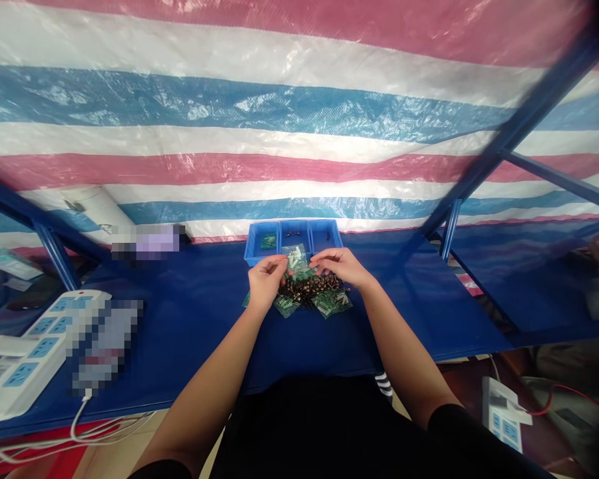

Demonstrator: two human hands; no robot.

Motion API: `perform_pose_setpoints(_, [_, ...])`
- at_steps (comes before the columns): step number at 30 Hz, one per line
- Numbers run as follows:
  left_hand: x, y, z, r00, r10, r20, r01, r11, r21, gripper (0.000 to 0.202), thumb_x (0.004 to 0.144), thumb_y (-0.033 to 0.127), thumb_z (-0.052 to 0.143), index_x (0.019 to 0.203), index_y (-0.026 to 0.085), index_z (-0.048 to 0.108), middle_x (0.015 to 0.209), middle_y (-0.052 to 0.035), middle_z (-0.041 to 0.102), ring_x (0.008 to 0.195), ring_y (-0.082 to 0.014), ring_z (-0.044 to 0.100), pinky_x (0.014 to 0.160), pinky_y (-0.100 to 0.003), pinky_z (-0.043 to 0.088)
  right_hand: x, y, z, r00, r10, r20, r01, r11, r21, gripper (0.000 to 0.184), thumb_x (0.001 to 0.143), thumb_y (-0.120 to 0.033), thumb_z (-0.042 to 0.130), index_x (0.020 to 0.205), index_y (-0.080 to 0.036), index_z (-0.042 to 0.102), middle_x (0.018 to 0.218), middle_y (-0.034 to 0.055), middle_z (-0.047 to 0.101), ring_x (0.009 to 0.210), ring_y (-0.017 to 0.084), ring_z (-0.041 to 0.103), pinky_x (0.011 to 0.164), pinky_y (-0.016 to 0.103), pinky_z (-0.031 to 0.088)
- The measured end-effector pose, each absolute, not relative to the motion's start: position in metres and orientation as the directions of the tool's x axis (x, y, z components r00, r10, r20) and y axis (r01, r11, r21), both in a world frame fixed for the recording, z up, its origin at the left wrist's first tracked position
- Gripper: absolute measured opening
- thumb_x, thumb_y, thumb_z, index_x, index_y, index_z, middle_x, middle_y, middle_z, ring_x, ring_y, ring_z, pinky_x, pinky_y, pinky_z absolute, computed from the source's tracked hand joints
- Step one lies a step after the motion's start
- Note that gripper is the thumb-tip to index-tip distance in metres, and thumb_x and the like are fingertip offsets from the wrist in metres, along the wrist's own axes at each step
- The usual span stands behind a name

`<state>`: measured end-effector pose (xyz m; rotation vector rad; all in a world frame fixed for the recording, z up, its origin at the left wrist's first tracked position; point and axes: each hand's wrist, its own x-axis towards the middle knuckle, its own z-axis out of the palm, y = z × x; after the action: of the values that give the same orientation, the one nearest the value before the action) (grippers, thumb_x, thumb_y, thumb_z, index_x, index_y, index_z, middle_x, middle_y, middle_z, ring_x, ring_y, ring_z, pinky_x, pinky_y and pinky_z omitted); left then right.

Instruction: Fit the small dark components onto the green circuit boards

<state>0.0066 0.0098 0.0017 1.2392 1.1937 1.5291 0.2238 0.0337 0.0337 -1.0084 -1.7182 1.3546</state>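
My left hand and my right hand hover close together over a heap of small dark parts on the blue table. Both hands are curled in a pinch around a small clear plastic bag held between them. Several small bags with green contents lie around the heap. Just behind stands a blue tray with three compartments; the left one holds green bags, the middle a few dark parts.
A white power strip with cables lies at the table's left edge. Blue shelf struts cross on the right. A striped tarp hangs behind. Another power strip lies on the floor at right.
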Motion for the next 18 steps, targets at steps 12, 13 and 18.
perform_pose_setpoints(12, [-0.016,0.027,0.0,-0.258,0.965,0.049,-0.091,-0.075,0.993,0.046,0.083,0.043,0.06,0.118,0.013,0.059,0.102,-0.0141,0.069,0.054,-0.0149,0.068,0.049,-0.026,0.055,0.223,0.036,0.031,-0.382,0.923,0.047,0.159,0.116,-0.981,0.023,0.081,-0.031,0.059,0.098,-0.019,0.069,0.089,0.0057,0.072,0.067,0.013,0.062,0.055,0.024,0.048])
perform_pose_setpoints(13, [-0.017,0.027,0.0,-0.271,0.96,0.071,-0.074,-0.094,0.993,0.042,0.083,0.042,0.059,0.114,0.013,0.061,0.103,-0.0139,0.069,0.053,-0.0137,0.067,0.048,-0.026,0.055,0.223,0.036,0.031,-0.382,0.923,0.039,0.171,0.112,-0.979,0.023,0.082,-0.031,0.058,0.098,-0.019,0.069,0.089,0.0056,0.071,0.065,0.012,0.061,0.055,0.024,0.047])
perform_pose_setpoints(18, [-0.018,0.021,0.005,-0.273,0.937,0.218,0.2,-0.166,0.966,0.031,0.088,0.039,0.049,0.1,0.015,0.064,0.084,-0.0059,0.07,0.051,-0.0101,0.062,0.048,-0.021,0.047,0.225,0.035,0.03,-0.406,0.914,0.015,0.397,0.191,-0.898,0.026,0.085,-0.032,0.053,0.099,-0.019,0.069,0.075,0.0032,0.068,0.059,0.012,0.058,0.054,0.024,0.045])
